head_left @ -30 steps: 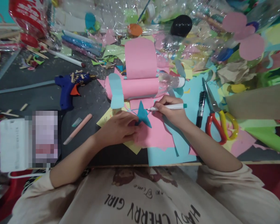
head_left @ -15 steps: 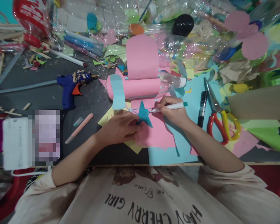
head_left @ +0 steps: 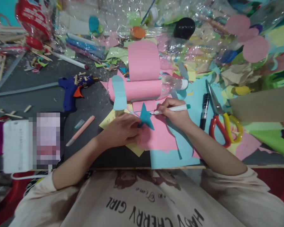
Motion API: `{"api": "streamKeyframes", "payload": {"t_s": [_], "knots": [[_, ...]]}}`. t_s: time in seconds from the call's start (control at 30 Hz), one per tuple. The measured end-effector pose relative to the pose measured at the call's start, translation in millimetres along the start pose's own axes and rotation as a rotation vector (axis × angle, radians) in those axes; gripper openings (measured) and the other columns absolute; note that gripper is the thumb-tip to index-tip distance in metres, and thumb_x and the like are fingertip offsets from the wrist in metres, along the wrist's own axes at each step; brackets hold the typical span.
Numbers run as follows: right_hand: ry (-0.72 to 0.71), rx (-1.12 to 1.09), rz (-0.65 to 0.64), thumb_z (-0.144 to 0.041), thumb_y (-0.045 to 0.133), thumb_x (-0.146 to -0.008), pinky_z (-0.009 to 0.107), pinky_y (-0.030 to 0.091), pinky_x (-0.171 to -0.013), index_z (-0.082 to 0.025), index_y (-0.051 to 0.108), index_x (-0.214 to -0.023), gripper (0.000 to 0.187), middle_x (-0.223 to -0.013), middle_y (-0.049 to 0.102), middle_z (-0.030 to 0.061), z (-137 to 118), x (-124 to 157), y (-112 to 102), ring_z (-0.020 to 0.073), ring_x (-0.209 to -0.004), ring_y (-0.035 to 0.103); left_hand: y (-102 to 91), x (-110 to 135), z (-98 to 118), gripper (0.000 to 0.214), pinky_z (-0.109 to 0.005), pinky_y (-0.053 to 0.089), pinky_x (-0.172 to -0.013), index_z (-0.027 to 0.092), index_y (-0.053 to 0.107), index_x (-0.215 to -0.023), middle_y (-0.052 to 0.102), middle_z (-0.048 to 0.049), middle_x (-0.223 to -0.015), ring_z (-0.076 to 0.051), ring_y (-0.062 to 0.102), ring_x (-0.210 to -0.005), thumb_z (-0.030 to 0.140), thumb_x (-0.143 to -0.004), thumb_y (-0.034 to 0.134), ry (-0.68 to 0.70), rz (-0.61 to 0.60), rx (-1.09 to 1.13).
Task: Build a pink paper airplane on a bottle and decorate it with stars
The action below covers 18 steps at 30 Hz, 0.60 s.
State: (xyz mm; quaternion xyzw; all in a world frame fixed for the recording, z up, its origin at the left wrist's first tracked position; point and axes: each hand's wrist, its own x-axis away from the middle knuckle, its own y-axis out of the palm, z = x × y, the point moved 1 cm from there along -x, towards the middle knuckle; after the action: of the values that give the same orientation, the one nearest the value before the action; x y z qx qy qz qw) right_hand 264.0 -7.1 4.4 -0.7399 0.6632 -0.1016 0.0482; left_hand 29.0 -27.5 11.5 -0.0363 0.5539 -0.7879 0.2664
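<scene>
**White marker with a green end meets the edge of a teal paper star**

In the head view, the teal paper star (head_left: 145,117) lies at the centre of the frame, on a pink paper sheet (head_left: 162,138). My left hand (head_left: 120,129) has its fingers drawn together on the star's left point. My right hand (head_left: 174,116) grips the white marker with a green end (head_left: 181,107), fingers wrapped around it, its tip at the star's right edge. Just above my hands lies a clear plastic bottle wrapped in pink paper (head_left: 144,90). Left of centre, a blue glue gun with an orange trigger (head_left: 69,91) rests on the dark counter (head_left: 90,98); at the right lie metal scissors with red and yellow handles (head_left: 217,108), beside a black marker (head_left: 204,112).
</scene>
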Motion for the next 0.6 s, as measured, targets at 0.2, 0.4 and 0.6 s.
{"api": "streamKeyframes", "payload": {"t_s": [0.2,0.4,0.6], "knots": [[0.016,-0.007,-0.021,-0.027,0.064,-0.072,0.027,0.039,-0.05,-0.022,0.048,-0.051,0.027,-0.049,0.049,-0.0051,1.2,-0.7,-1.1,0.0098,-0.048,0.042,-1.9,-0.6,1.7,0.034,-0.033,0.049,-0.088,0.021,0.074,-0.094,0.066,-0.0051,-0.107,-0.018,0.059,-0.093,0.035,-0.104,0.044,-0.02,-0.012,-0.006],[0.002,-0.013,-0.039,-0.039,0.071,-0.076,0.027,0.044,-0.052,-0.023,0.055,-0.057,0.029,-0.055,0.061,-0.003,0.2,0.4,0.8,0.0126,-0.052,0.053,0.4,-0.3,0.3,0.031,-0.036,0.049,-0.086,0.02,0.073,-0.095,0.066,-0.0073,-0.106,-0.02,0.06,-0.093,0.035,-0.103,0.047,0.0,-0.011,0.013],[0.003,-0.026,-0.066,-0.035,0.07,-0.073,0.026,0.041,-0.05,-0.022,0.055,-0.056,0.026,-0.055,0.061,-0.0025,1.5,1.3,2.1,0.0121,-0.052,0.052,-1.8,-0.8,2.1,0.034,-0.034,0.049,-0.085,0.022,0.074,-0.095,0.066,-0.0061,-0.106,-0.02,0.059,-0.092,0.033,-0.104,0.043,-0.015,-0.009,-0.016]]}}
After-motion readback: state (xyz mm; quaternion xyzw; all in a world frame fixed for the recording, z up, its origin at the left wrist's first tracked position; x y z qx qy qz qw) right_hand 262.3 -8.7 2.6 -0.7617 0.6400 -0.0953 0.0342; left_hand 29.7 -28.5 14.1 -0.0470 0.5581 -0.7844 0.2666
